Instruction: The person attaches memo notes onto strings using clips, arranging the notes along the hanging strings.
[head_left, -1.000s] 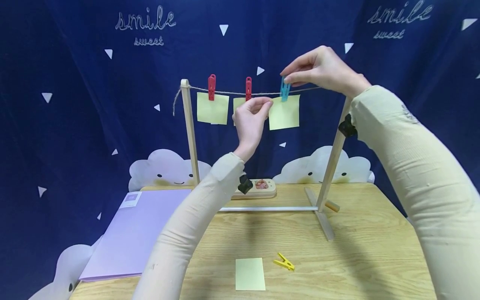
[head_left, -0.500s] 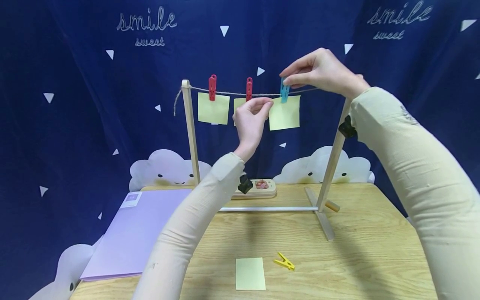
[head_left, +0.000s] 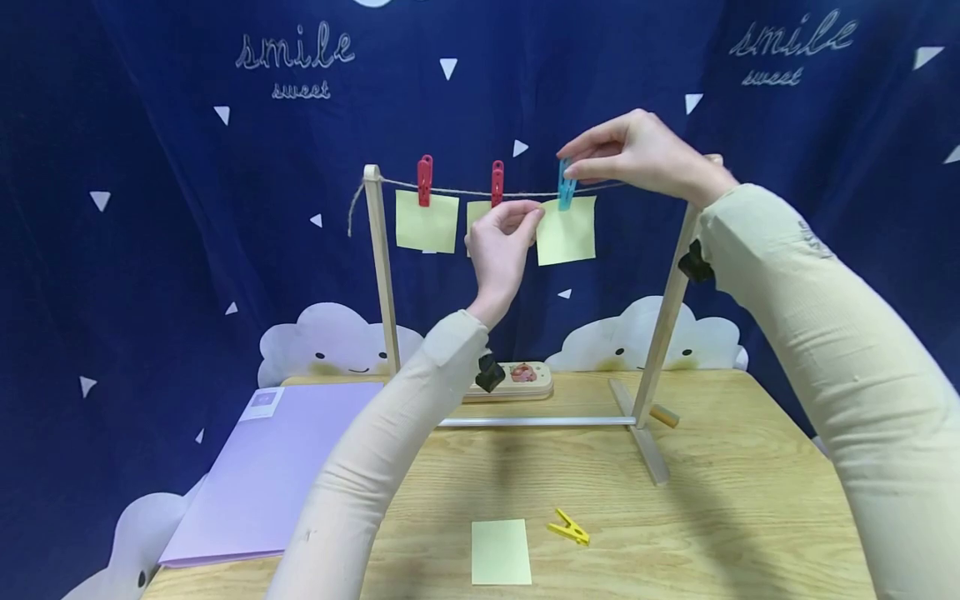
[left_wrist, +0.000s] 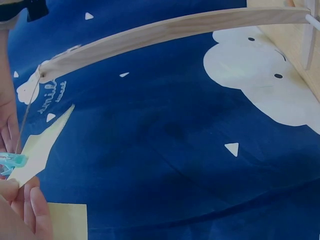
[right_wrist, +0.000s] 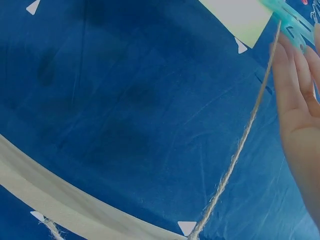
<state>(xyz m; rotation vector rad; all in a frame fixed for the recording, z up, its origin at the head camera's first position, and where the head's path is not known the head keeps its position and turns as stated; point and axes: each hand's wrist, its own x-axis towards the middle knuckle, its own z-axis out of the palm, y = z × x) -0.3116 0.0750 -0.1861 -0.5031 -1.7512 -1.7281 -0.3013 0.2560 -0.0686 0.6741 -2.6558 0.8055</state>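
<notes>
My right hand point(head_left: 637, 154) pinches the top of a blue clothespin point(head_left: 566, 190), which sits over the twine point(head_left: 457, 188) and the upper edge of a yellow paper note point(head_left: 566, 237). At that note's upper left corner, the thumb and fingertips of my left hand point(head_left: 501, 246) pinch the paper. The left wrist view shows the clothespin point(left_wrist: 12, 160) against the tilted note point(left_wrist: 40, 145). Two red clothespins point(head_left: 425, 181) stand on the twine farther left, each with a yellow note point(head_left: 426, 223) under it. My left hand partly hides the middle note.
A wooden frame point(head_left: 381, 275) holds the twine above the table. On the table lie another yellow note point(head_left: 500, 552), a yellow clothespin point(head_left: 570, 527) and a purple folder point(head_left: 277, 475). A pencil case point(head_left: 528, 381) sits at the back, partly behind my left arm.
The blue clothespin and my right hand have shifted slightly left and down in the view. The camera has tilted a little. Both hands keep their pinches.
</notes>
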